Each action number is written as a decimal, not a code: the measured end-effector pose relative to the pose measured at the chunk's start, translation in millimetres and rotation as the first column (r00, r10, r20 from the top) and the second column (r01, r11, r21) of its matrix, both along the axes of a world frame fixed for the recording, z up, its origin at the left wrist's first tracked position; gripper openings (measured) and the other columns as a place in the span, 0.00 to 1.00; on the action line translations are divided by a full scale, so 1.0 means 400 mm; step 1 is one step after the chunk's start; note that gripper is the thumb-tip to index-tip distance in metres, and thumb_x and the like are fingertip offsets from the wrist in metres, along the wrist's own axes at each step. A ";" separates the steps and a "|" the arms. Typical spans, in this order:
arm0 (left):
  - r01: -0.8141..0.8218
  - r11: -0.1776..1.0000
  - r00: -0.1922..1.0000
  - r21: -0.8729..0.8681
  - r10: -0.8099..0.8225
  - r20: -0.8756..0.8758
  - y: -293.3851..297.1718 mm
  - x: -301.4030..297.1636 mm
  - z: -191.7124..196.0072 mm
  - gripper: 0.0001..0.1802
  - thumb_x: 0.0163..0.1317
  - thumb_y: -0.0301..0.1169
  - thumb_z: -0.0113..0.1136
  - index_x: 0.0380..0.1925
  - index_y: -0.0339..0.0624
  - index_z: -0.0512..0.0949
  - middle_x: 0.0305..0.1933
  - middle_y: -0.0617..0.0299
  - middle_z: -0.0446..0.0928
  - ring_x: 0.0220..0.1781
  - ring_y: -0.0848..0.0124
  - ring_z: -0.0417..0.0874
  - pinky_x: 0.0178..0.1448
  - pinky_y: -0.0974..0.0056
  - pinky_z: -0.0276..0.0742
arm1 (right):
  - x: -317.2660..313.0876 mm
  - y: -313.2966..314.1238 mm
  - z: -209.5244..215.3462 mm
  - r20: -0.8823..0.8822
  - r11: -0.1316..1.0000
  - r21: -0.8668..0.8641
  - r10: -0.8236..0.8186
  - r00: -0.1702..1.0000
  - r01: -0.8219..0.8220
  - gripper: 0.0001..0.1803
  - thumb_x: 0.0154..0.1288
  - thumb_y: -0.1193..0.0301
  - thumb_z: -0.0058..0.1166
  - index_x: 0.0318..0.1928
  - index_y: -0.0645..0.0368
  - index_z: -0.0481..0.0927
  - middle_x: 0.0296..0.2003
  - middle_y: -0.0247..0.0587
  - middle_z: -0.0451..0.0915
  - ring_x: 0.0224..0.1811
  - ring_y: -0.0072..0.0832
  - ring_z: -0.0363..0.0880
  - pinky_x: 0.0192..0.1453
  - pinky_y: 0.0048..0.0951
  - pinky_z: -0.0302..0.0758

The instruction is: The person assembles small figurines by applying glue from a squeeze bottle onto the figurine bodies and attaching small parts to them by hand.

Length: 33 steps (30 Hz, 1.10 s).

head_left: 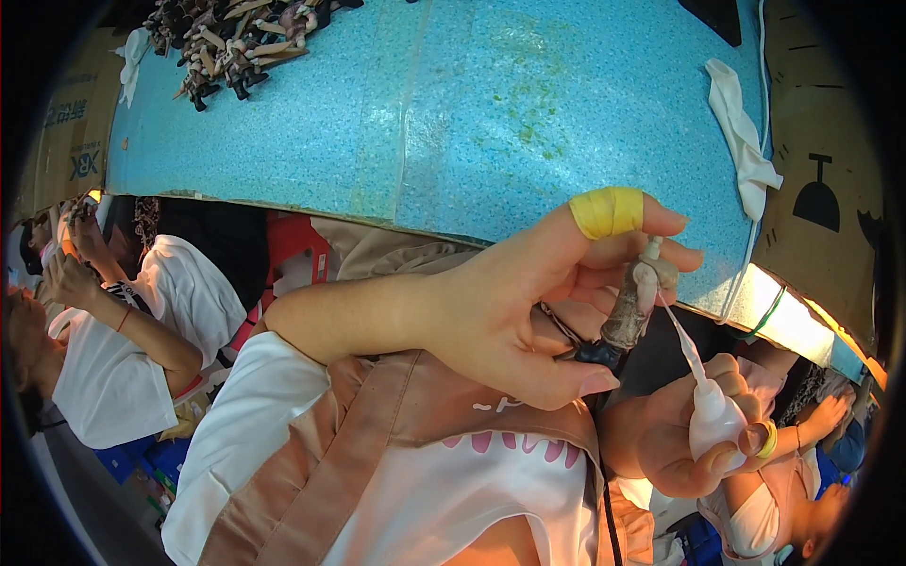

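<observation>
My left hand (500,316), with yellow tape wrapped round one finger, is closed on a small doll-like figurine (627,307). Its body is brownish grey with paler parts, and a dark end points down toward my thumb. In my right hand (675,448) is a small white squeeze bottle (714,420) with a long thin nozzle, also gripped by a finger with yellow tape. The nozzle slants up to the figurine, its tip at or very near the pale upper part; whether it touches I cannot tell. My fingers hide part of the figurine.
Ahead lies a blue speckled table (453,113) with greenish stains. A pile of similar figurines (236,42) sits at its far left. White cloth strips (741,141) hang by cardboard (830,141) on the right. Co-workers (142,321) sit at left and lower right, near a red stool (294,255).
</observation>
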<state>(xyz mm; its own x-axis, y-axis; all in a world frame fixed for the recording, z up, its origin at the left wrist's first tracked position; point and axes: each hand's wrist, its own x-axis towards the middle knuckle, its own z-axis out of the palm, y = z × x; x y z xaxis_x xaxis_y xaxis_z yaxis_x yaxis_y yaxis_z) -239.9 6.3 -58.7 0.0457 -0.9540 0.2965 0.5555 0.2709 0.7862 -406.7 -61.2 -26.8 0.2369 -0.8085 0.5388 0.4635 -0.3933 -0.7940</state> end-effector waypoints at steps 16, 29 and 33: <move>0.157 0.984 0.987 0.081 -0.154 -0.038 0.002 0.023 0.013 0.40 0.49 0.23 0.63 0.61 0.40 0.53 0.56 0.54 0.64 0.55 0.72 0.68 0.54 0.69 0.68 | 0.016 -0.048 -0.018 0.063 0.982 0.167 -0.101 0.993 0.089 0.20 0.63 0.58 0.45 0.48 0.61 0.69 0.24 0.32 0.64 0.21 0.21 0.55 0.30 0.27 0.55; 0.072 0.990 0.997 0.120 -0.075 0.022 0.009 0.024 0.030 0.38 0.44 0.26 0.71 0.56 0.34 0.62 0.50 0.59 0.67 0.50 0.74 0.72 0.47 0.72 0.74 | 0.084 -0.159 -0.073 -0.541 0.970 0.077 -0.155 0.826 0.232 0.17 0.56 0.78 0.57 0.46 0.68 0.70 0.42 0.43 0.74 0.45 0.28 0.71 0.53 0.28 0.65; 0.038 0.991 0.998 0.131 -0.045 0.050 0.008 0.022 0.029 0.38 0.43 0.26 0.72 0.55 0.34 0.64 0.50 0.61 0.67 0.49 0.74 0.72 0.47 0.72 0.74 | 0.098 -0.190 -0.089 -0.643 0.951 -0.040 -0.260 0.721 0.307 0.17 0.56 0.79 0.57 0.46 0.69 0.69 0.43 0.45 0.73 0.47 0.30 0.71 0.55 0.29 0.64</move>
